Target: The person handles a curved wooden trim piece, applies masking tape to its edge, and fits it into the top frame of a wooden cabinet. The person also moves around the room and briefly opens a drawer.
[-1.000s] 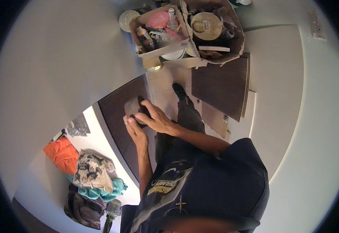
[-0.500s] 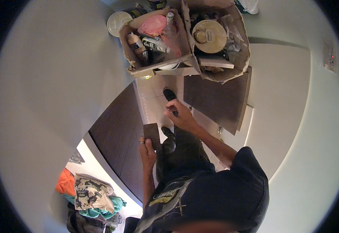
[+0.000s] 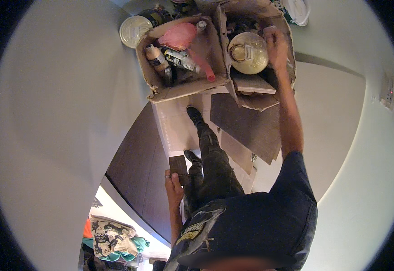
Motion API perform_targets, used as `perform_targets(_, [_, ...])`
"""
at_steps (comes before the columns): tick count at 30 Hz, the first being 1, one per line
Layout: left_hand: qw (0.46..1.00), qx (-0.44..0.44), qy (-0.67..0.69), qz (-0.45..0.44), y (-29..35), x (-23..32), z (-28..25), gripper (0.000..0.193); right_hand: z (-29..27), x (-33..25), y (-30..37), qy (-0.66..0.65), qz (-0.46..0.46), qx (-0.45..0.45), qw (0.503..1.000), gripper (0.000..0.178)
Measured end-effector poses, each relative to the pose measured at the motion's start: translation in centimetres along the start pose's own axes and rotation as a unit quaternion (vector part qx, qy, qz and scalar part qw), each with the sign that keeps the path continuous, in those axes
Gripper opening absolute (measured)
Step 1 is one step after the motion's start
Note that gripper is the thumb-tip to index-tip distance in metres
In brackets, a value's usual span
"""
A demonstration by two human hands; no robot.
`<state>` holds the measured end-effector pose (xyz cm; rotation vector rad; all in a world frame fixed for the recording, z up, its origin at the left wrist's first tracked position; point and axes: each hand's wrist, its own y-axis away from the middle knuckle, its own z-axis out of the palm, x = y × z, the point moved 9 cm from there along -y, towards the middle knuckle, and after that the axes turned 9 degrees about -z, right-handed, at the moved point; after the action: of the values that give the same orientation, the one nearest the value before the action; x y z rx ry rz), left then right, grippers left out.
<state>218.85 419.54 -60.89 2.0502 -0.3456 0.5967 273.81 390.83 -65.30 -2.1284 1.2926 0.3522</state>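
Apparently a workroom: cardboard boxes (image 3: 190, 91) of bottles (image 3: 155, 57), a tin (image 3: 256, 58), brown boards (image 3: 246, 123)

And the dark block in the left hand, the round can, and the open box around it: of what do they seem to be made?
Dark block: perhaps wood or sanding sponge; brown and matt, no clear grain shows.
Round can: probably metal, possibly plastic; its pale top looks shiny.
Open box: cardboard, dull brown, with torn edges.
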Motion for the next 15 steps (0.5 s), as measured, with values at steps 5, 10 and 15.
perform_targets(5, [1.000,-0.013,0.000,-0.016,-0.6,-0.5,0.6,0.029,4.7,4.3,-5.8,0.064,-0.007,-0.171,0.983,0.027])
perform_targets(10, [0.996,-0.059,0.020,-0.059,-0.8,-0.3,2.1,0.029,13.4,-1.9,-4.9,0.079,-0.217,-0.324,0.917,0.042])
perform_targets(15, [0.996,-0.050,0.039,-0.062,-0.7,0.5,1.7,0.030,18.6,-1.1,-2.2,0.236,-0.186,-0.513,0.804,0.043])
